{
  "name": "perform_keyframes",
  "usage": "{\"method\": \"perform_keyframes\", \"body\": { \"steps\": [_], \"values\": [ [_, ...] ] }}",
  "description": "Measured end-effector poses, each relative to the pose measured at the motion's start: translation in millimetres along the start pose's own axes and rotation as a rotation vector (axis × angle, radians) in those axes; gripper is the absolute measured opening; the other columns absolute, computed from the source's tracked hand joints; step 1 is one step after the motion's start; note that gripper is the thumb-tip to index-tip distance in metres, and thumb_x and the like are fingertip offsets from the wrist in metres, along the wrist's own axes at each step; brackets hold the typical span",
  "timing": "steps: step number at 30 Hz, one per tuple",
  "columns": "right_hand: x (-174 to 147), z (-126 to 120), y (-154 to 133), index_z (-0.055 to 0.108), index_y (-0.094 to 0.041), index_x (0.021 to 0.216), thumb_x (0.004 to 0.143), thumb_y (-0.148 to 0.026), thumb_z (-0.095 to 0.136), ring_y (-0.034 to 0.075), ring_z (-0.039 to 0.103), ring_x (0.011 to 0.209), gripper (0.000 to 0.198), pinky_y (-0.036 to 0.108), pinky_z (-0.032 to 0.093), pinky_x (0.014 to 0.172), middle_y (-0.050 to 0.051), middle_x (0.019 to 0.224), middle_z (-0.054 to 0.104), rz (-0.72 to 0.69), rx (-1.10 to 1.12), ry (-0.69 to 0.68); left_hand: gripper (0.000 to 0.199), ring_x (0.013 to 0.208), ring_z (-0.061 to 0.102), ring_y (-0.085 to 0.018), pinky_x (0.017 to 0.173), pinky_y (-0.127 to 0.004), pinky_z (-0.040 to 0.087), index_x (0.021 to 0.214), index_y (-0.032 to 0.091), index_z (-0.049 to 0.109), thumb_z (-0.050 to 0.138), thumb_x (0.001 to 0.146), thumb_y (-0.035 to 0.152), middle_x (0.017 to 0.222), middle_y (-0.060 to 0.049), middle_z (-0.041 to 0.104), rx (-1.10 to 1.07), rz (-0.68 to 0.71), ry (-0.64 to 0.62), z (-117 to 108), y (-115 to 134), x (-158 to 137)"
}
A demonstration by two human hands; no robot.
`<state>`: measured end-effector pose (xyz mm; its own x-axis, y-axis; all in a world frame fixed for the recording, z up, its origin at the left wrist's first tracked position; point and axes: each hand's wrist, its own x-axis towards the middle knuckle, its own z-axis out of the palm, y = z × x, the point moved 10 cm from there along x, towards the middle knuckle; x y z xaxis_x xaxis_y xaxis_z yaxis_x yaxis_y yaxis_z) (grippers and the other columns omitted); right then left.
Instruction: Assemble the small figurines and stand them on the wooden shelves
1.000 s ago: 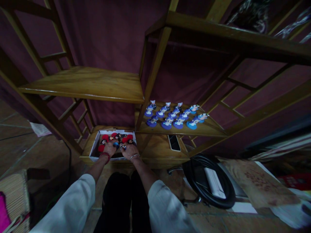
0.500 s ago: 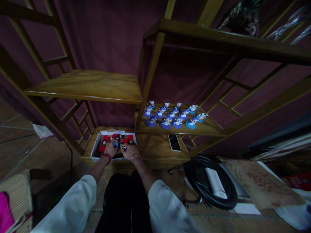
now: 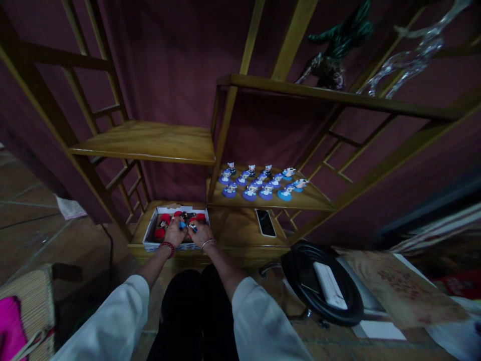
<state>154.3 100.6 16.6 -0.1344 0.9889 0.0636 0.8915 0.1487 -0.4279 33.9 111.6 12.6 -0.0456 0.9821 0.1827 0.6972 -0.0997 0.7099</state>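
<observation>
Both of my hands are over a white cardboard box on the low shelf. It contains several small figurines with red parts. My left hand is closed on a small blue figurine. Close beside it, my right hand pinches a small white-and-dark figurine. The fine details of both pieces are too small to make out. On the shelf to the right stand several purple-based figurines in rows, with a few dark and light blue ones among them.
A phone lies on the low board right of the box. Wooden shelf posts rise beside my hands. A coiled black hose rests at the lower right. Above, a dark green animal statue stands on the upper shelf.
My view has tilted upward and shifted, bringing more of the statues on the upper shelf into sight. Both hands remain over the box, with the figurines still in their fingers.
</observation>
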Motion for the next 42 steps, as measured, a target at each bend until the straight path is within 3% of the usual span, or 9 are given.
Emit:
{"method": "perform_keyframes", "body": {
  "steps": [8,15,21,28,36,42],
  "values": [
    [-23,-23,-4,0.061,-0.025,0.096,0.080,-0.033,0.046,0.014,0.062,0.077,0.024,0.019,0.040,0.065,0.002,0.085,0.068,-0.008,0.072,0.099,0.016,0.073,0.056,-0.016,0.075,-0.029,0.043,0.076,0.018,0.053,0.053,0.062,0.010,0.073,-0.002,0.058,-0.221,-0.095,0.042,-8,9,-23],
    [-50,-38,-2,0.062,-0.025,0.096,0.079,-0.033,0.047,0.014,0.062,0.075,0.024,0.018,0.040,0.064,0.002,0.083,0.068,0.023,0.114,0.121,0.026,0.082,0.058,-0.020,0.082,-0.032,0.041,0.080,0.016,0.061,0.050,0.061,0.004,0.081,-0.006,0.065,-0.328,-0.171,0.046,-8,18,-47],
    [-72,-50,1,0.062,-0.026,0.098,0.079,-0.034,0.045,0.014,0.062,0.075,0.027,0.019,0.041,0.063,0.002,0.085,0.069,0.052,0.129,0.114,0.036,0.074,0.059,-0.017,0.072,-0.029,0.045,0.090,0.015,0.064,0.046,0.062,0.003,0.081,-0.005,0.066,-0.455,-0.236,0.020,1,21,-71],
    [-95,-62,6,0.062,-0.026,0.097,0.079,-0.033,0.046,0.013,0.062,0.075,0.026,0.018,0.041,0.064,0.000,0.084,0.069,0.070,0.170,0.154,0.045,0.069,0.057,-0.012,0.071,-0.026,0.045,0.094,0.016,0.064,0.047,0.056,-0.001,0.074,-0.001,0.064,-0.821,-0.345,-0.004,8,29,-101],
    [-117,-71,9,0.062,-0.025,0.095,0.079,-0.032,0.047,0.012,0.062,0.071,0.024,0.017,0.042,0.064,-0.001,0.081,0.068,0.083,0.241,0.214,0.056,0.075,0.059,-0.011,0.077,-0.028,0.049,0.104,0.016,0.060,0.044,0.054,-0.004,0.087,-0.003,0.065,-1.153,-0.400,-0.047,13,48,-130],
    [-136,-81,13,0.062,-0.025,0.095,0.079,-0.031,0.047,0.012,0.061,0.077,0.023,0.018,0.043,0.068,-0.001,0.086,0.068,0.142,0.327,0.255,0.060,0.089,0.059,-0.013,0.082,-0.030,0.049,0.115,0.016,0.051,0.042,0.059,-0.005,0.103,-0.005,0.062,-1.160,-0.340,-0.087,11,64,-147]
  ]
}}
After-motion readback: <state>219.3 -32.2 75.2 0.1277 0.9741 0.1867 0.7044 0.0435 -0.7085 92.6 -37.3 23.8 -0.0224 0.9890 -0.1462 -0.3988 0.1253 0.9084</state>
